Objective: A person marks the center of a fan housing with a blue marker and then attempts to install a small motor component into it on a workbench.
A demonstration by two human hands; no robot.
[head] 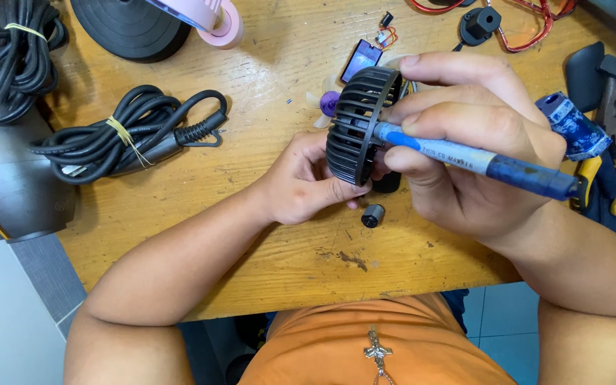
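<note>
Item: black fan grille [359, 125], round and slatted, held on edge above the wooden surface [272, 235]; all places below are reckoned from it.

Left hand [306, 182]: mine, closed around the grille's lower rim, thumb on the near edge, fingers curled behind.

Right hand [465, 150]: mine, just right of the grille, fingers closed round a blue-handled tool [475, 158], pen-like in shape, whose working end met the grille's rim. The tip itself was hidden behind the rim, so I could not tell what it touched.

Below the grille: a small black cylinder [373, 214] lying loose on the surface.
Behind the grille: a purple hub with pale blades [328, 104], and a small dark part with thin wires [362, 58].
Well left: a bundled black cable [126, 135].
Far right: yellow-handled pliers [613, 153].

Step in hand, as I judged it: working the tool at the grille's edge while the left hand steadied it. The next move would have called for a firm left grip and light, controlled pressure at the tip, lest it slip off the slats.
</note>
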